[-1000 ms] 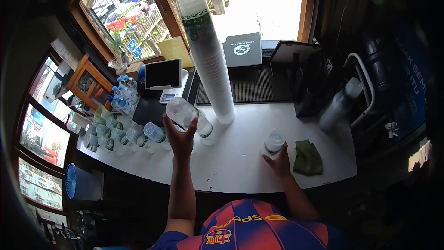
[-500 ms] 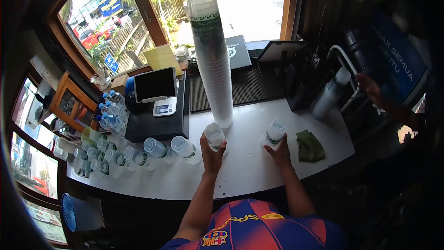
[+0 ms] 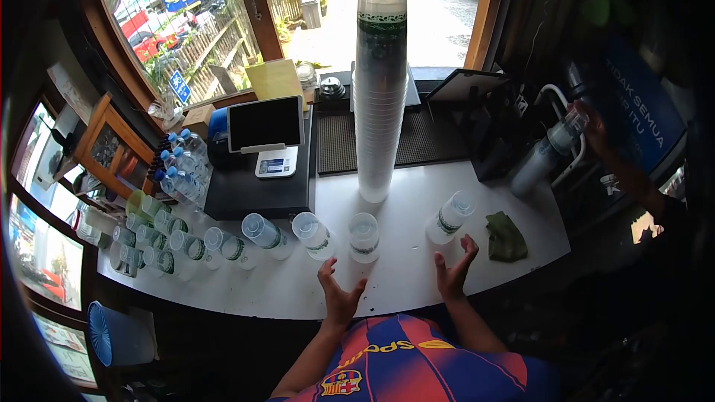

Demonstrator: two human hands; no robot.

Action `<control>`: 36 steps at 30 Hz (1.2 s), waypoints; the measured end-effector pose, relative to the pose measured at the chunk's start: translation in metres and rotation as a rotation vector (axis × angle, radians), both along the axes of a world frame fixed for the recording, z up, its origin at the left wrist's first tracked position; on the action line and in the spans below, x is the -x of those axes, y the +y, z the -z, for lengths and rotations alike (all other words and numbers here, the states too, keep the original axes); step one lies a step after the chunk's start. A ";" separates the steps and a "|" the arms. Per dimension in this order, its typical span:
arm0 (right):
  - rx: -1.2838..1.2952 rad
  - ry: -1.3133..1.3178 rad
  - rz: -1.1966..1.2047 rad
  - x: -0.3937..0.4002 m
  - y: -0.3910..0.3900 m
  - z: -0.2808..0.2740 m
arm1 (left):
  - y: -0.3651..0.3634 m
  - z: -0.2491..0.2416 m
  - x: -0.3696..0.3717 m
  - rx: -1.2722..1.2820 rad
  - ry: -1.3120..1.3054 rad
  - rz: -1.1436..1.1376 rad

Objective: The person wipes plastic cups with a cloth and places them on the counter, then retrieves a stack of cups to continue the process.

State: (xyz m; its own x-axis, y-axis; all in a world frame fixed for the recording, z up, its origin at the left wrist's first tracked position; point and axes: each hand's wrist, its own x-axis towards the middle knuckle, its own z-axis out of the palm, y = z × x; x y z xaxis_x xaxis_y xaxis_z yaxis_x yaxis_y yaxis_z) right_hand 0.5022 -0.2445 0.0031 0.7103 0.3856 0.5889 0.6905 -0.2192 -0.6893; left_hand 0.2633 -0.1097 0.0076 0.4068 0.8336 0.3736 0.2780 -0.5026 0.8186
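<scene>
A: What is the biggest thing there?

B: The white worktop [image 3: 402,283], curving from left to right below the window. On it, toward the back, stands the tall stack of cups [image 3: 380,89], upright and far higher than anything else. I will place the rest from that stack.

A: Go on, then.

B: Left of the stack sits a black box with a tablet [image 3: 267,123] propped on top. Right of the stack, near the worktop's far edge, lies a crumpled green cloth [image 3: 506,237]. Further left than the tablet, a cluster of small water bottles [image 3: 182,167] is packed together.

A: And the cups?

B: In front of the stack, a row of clear plastic cups with green bands runs off to the left. One cup [image 3: 363,237] stands just in front of the stack's base. Another cup [image 3: 450,217] stands in front and to the right, between the stack and the cloth.

A: The hands?

B: The left hand [image 3: 339,294] hovers nearer the person than the first cup, fingers spread, palm open, holding nothing and apart from the cup. The right hand [image 3: 454,268] is likewise spread and empty, just short of the right-hand cup, not touching it.

A: Anyone else?

B: Another person's hand [image 3: 592,125] rests on a pale bottle well to the right of the stack.
</scene>
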 end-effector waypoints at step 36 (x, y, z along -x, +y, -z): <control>0.132 0.080 -0.722 0.134 0.147 -0.059 | 0.118 -0.010 0.087 -0.031 -0.156 -0.238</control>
State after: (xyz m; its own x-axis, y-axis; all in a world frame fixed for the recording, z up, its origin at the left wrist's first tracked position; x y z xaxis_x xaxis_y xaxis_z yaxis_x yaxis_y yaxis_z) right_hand 0.3684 -0.0976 0.0619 0.2917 0.8373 0.4623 0.6431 0.1861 -0.7428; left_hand 0.1761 0.0088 0.0174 0.1368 0.8858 0.4434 0.2634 -0.4640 0.8458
